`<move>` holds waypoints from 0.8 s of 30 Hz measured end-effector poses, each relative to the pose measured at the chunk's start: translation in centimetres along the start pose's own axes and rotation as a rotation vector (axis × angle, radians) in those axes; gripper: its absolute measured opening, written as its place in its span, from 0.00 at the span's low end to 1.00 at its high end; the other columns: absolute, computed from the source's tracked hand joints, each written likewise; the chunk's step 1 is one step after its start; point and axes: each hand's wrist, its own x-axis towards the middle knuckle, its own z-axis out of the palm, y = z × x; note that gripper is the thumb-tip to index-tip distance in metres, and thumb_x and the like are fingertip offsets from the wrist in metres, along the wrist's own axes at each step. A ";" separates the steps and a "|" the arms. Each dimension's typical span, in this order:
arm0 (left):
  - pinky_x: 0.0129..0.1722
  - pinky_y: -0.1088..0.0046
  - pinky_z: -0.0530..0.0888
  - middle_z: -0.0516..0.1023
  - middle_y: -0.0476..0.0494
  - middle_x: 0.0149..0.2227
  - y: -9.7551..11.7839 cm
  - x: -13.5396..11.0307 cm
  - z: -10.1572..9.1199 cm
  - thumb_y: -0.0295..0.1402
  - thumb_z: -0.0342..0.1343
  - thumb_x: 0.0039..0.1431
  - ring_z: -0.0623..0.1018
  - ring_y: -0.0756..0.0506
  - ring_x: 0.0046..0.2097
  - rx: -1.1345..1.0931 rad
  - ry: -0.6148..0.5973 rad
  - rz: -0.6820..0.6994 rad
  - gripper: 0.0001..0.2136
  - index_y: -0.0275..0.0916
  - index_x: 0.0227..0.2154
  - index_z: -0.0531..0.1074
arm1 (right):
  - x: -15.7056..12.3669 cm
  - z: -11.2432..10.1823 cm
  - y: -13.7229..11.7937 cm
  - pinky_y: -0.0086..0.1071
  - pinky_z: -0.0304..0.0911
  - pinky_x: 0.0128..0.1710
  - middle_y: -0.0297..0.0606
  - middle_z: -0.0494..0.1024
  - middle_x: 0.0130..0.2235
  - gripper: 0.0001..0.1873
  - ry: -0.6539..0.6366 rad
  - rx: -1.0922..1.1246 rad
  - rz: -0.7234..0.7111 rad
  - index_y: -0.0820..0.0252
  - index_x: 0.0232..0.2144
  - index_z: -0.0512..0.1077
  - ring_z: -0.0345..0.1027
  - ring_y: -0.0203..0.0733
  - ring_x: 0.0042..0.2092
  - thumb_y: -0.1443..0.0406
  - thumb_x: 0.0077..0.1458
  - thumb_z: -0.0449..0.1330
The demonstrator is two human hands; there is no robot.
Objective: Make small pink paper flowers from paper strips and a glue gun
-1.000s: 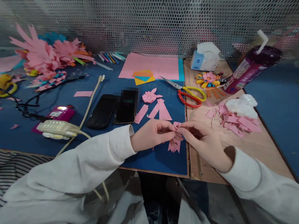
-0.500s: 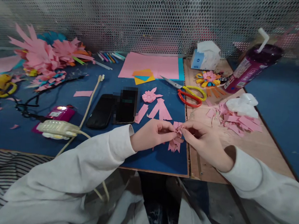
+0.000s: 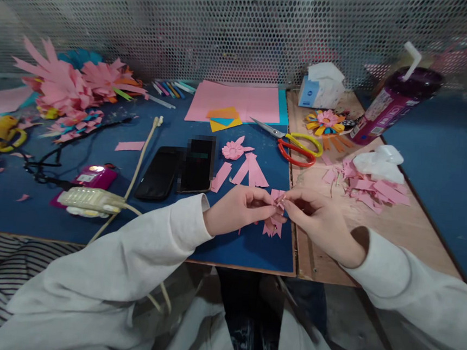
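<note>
Between my two hands is a small piece of pink paper (image 3: 273,227) with notched lower ends, partly covered by fingers. My left hand (image 3: 242,211) pinches it from the left. Fingertips of my right hand (image 3: 315,217) close on its upper right part, close against the left fingertips. Just beyond lie pink paper strips (image 3: 254,171) joined in a fan. A pink paper flower (image 3: 234,149) rests behind them, and a single pink strip (image 3: 220,177) lies beside a phone (image 3: 197,166).
Scissors (image 3: 287,141) with red and yellow handles lie open past the hands. Pink scraps (image 3: 373,190), a tall purple bottle (image 3: 395,104) with a straw and a tissue box (image 3: 320,90) stand right. Left are a power strip (image 3: 92,199), another phone (image 3: 158,174) and paper flowers (image 3: 73,82).
Almost nothing differs. Both hands stay in place with the pink paper, their fingertips shifting only very slightly.
</note>
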 end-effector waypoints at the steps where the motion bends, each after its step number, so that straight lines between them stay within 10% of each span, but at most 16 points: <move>1: 0.29 0.77 0.74 0.78 0.46 0.23 0.0 0.0 0.0 0.27 0.56 0.52 0.77 0.51 0.26 0.000 -0.003 -0.005 0.03 0.32 0.26 0.72 | 0.0 0.0 0.0 0.29 0.66 0.30 0.34 0.75 0.29 0.06 -0.003 -0.003 -0.002 0.58 0.29 0.72 0.69 0.34 0.30 0.62 0.53 0.58; 24: 0.29 0.76 0.75 0.79 0.44 0.24 0.0 0.0 0.0 0.28 0.57 0.52 0.78 0.50 0.26 -0.024 -0.020 -0.019 0.04 0.32 0.26 0.72 | 0.0 -0.1 -0.2 0.29 0.67 0.31 0.34 0.75 0.28 0.08 -0.014 0.033 0.033 0.58 0.28 0.72 0.70 0.35 0.31 0.60 0.52 0.59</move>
